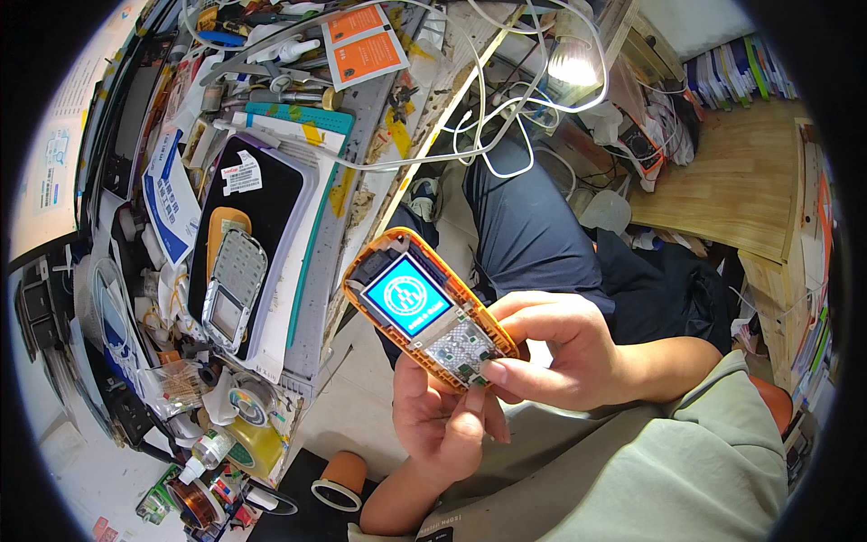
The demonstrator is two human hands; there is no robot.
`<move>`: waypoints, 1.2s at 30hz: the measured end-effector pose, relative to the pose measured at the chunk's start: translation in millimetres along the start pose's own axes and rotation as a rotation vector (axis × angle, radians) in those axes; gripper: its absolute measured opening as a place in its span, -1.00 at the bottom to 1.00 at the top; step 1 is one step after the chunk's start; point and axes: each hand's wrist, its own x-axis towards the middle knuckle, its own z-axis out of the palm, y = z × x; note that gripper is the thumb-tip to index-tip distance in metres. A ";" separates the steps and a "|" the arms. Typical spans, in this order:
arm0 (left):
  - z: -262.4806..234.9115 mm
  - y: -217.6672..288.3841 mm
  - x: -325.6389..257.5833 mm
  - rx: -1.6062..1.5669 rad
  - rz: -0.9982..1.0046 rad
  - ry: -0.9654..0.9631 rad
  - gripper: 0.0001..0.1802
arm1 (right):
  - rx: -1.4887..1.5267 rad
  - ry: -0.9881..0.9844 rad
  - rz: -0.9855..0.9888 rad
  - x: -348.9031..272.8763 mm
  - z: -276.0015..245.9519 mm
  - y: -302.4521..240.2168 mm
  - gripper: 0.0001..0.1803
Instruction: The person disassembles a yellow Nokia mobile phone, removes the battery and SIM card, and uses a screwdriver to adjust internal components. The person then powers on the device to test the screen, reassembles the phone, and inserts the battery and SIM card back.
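An orange-cased mobile phone (461, 348) with its front cover off is held tilted over my lap. Its small screen glows blue with a white round emblem, and the bare keypad board shows below it. My left hand (444, 420) grips the phone's lower edge between thumb and fingers. Along the other side, my right hand (564, 348) holds the case, its thumb pressed on the board's bottom end. On the bench lie a grey phone front cover (237, 287) with a keypad and a window, and an orange back cover (228, 230) partly under it, both on a black flat panel.
The cluttered bench on the left carries tools, a teal mat (316, 117), tape rolls (251, 406) and a copper wire spool (194, 501). White cables (488, 126) hang over its edge near a lit lamp (572, 63). A wooden shelf (713, 181) stands at right.
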 end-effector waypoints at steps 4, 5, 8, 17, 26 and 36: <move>-0.4 0.0 1.0 0.005 -0.007 -0.010 -0.24 | 0.000 0.006 0.014 -0.5 -0.2 -0.1 -0.80; -0.4 -0.2 1.2 0.009 -0.005 -0.013 -0.25 | -0.001 0.002 0.018 -0.6 -0.5 -0.1 -0.80; -0.2 -1.0 0.9 0.038 -0.015 -0.001 -0.25 | -0.003 0.001 0.029 -1.0 -1.2 0.1 -0.80; -0.4 -1.8 2.0 0.052 0.005 -0.020 -0.27 | -0.006 0.011 0.029 1.2 -0.6 -2.8 -0.84; 1.7 -1.0 2.3 0.062 0.003 -0.012 -0.27 | -0.012 0.010 0.041 2.3 -1.5 -5.4 -0.84; -1.7 -1.8 2.2 0.035 0.005 -0.028 -0.26 | -0.016 0.004 0.055 2.7 -1.2 -5.1 -0.84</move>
